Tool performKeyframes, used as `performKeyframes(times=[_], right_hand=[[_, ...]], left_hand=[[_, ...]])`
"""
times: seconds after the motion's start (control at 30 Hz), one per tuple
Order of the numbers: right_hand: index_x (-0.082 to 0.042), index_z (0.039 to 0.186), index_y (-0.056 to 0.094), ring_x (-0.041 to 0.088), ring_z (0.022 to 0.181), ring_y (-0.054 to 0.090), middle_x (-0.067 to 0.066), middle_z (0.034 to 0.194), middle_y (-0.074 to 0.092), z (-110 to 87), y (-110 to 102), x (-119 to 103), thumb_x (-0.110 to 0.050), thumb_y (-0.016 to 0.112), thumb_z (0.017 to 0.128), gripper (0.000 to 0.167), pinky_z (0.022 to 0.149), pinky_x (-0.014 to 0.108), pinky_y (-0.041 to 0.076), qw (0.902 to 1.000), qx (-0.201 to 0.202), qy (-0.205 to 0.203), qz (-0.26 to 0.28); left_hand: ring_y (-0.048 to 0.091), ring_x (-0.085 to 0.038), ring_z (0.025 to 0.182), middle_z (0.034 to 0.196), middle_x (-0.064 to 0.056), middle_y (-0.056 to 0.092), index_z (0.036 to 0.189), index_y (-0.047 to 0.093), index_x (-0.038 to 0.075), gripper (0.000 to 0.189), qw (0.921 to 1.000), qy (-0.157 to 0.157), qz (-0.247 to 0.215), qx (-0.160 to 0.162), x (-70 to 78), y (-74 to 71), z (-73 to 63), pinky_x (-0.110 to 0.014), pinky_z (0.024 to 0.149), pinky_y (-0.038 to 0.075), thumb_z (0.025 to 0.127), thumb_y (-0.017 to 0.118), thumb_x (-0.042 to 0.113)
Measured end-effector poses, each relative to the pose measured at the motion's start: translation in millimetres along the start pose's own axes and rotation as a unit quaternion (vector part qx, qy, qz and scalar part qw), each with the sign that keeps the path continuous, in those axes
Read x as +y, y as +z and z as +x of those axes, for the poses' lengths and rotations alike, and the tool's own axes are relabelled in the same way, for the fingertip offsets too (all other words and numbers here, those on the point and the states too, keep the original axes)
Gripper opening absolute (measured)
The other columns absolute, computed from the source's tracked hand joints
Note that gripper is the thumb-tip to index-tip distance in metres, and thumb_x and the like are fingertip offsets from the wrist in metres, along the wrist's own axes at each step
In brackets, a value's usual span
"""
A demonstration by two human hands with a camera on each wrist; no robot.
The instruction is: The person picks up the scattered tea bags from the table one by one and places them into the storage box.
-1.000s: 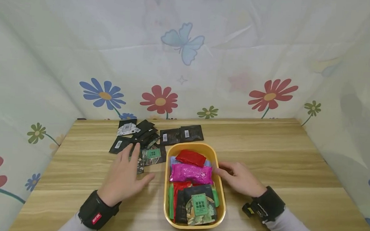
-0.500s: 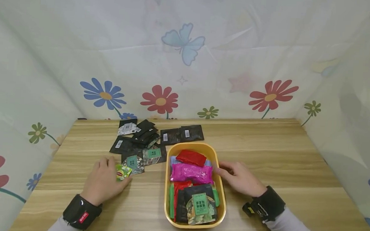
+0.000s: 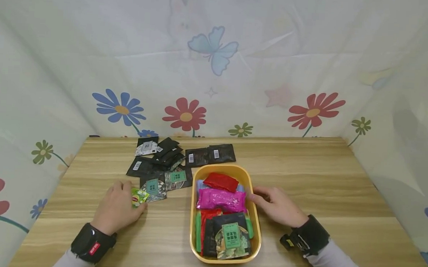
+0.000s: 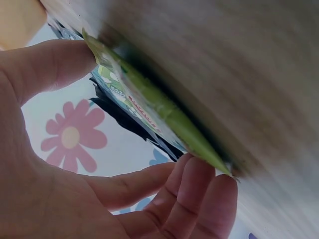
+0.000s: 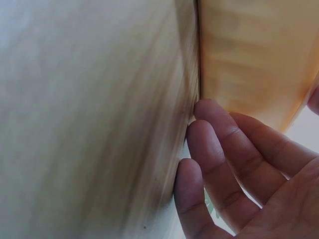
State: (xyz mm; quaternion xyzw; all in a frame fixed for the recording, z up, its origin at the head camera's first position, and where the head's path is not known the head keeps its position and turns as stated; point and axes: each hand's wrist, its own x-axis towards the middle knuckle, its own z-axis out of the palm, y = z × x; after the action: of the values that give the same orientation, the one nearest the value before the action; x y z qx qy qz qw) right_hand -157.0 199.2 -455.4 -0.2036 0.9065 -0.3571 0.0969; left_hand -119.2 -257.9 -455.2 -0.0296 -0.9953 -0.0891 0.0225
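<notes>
My left hand [image 3: 117, 207] is low over the left of the table. It holds a small green tea bag sachet [image 3: 139, 197] by opposite edges, thumb on one side and fingertips on the other, as the left wrist view shows with the sachet [image 4: 149, 102] tilted close to the wood. Beside it lie black sachets with green labels [image 3: 153, 189]. My right hand [image 3: 281, 205] rests against the right side of a yellow bin [image 3: 256, 248], its fingers lightly bent by the bin's wall [image 5: 249, 64]. Inside the bin are a pink packet [image 3: 221, 200], red packets [image 3: 220, 182] and black sachets [image 3: 232, 237].
More black sachets [image 3: 167, 155] are heaped at the back left of the wooden table [image 3: 324, 175]. Two more [image 3: 211, 155] lie flat behind the bin. A flowered white curtain [image 3: 130, 64] stands behind and along both sides.
My left hand moved from over the black sachets back toward the left and now holds the green tea bag sachet, drawn slightly further left. The right hand and bin stayed in place.
</notes>
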Motion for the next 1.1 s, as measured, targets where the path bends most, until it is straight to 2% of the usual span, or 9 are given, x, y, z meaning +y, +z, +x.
performKeyframes(times=[0.27, 0.37, 0.6, 0.73, 0.87, 1.1], right_hand=[[-0.015, 0.133, 0.071, 0.019, 0.114, 0.071, 0.001, 0.125, 0.075, 1.0, -0.6, -0.8, -0.044, 0.056, 0.105, 0.042, 0.098, 0.048, 0.058, 1.0000, 0.001, 0.002, -0.003], [-0.015, 0.133, 0.071, 0.019, 0.114, 0.071, 0.001, 0.126, 0.075, 0.8, -0.9, -0.6, -0.044, 0.056, 0.105, 0.042, 0.098, 0.048, 0.058, 1.0000, 0.000, 0.001, -0.001], [-0.016, 0.132, 0.071, 0.016, 0.112, 0.070, -0.001, 0.124, 0.075, 0.5, -0.8, 0.7, -0.044, 0.056, 0.105, 0.042, 0.097, 0.044, 0.058, 1.0000, 0.000, -0.004, -0.002], [-0.016, 0.133, 0.071, 0.014, 0.110, 0.070, -0.001, 0.124, 0.075, -0.2, -1.1, 0.5, -0.045, 0.055, 0.105, 0.043, 0.096, 0.044, 0.058, 1.0000, 0.001, -0.003, -0.003], [-0.017, 0.133, 0.071, 0.014, 0.109, 0.069, -0.002, 0.123, 0.075, -1.2, -1.7, -0.1, -0.046, 0.055, 0.105, 0.043, 0.096, 0.044, 0.058, 1.0000, 0.001, 0.000, -0.003], [-0.017, 0.133, 0.070, 0.014, 0.110, 0.070, -0.002, 0.124, 0.075, -0.7, -0.4, -0.4, -0.046, 0.055, 0.105, 0.043, 0.096, 0.044, 0.057, 1.0000, 0.000, 0.000, -0.005]], left_hand=[[0.057, -0.028, 0.074, 0.100, -0.027, 0.058, 0.126, 0.055, -0.016, 0.083, 0.9998, -0.011, -0.005, -0.014, -3.5, -2.5, 3.4, -0.044, 0.061, 0.052, 0.079, 0.081, 0.047], [0.058, -0.029, 0.072, 0.099, -0.027, 0.059, 0.124, 0.055, -0.017, 0.080, 0.9998, -0.013, -0.005, -0.011, -3.3, -3.7, 3.8, -0.045, 0.059, 0.051, 0.078, 0.081, 0.044], [0.065, -0.040, 0.075, 0.101, -0.032, 0.062, 0.116, 0.057, -0.018, 0.065, 0.9993, 0.006, 0.021, 0.032, -1.1, -1.3, 0.7, -0.055, 0.066, 0.056, 0.077, 0.076, 0.031], [0.065, -0.040, 0.075, 0.097, -0.031, 0.063, 0.108, 0.061, -0.018, 0.054, 0.9972, 0.025, 0.045, 0.054, 1.5, -0.1, -1.1, -0.055, 0.068, 0.056, 0.076, 0.074, 0.024], [0.063, -0.039, 0.074, 0.093, -0.028, 0.061, 0.104, 0.062, -0.017, 0.045, 0.9962, 0.035, 0.050, 0.061, 2.9, -0.9, -1.9, -0.054, 0.066, 0.055, 0.076, 0.075, 0.016], [0.058, -0.032, 0.073, 0.093, -0.025, 0.058, 0.111, 0.063, -0.018, 0.032, 0.9976, 0.023, 0.056, 0.032, 2.5, -3.1, -2.7, -0.050, 0.063, 0.054, 0.084, 0.065, -0.003]])
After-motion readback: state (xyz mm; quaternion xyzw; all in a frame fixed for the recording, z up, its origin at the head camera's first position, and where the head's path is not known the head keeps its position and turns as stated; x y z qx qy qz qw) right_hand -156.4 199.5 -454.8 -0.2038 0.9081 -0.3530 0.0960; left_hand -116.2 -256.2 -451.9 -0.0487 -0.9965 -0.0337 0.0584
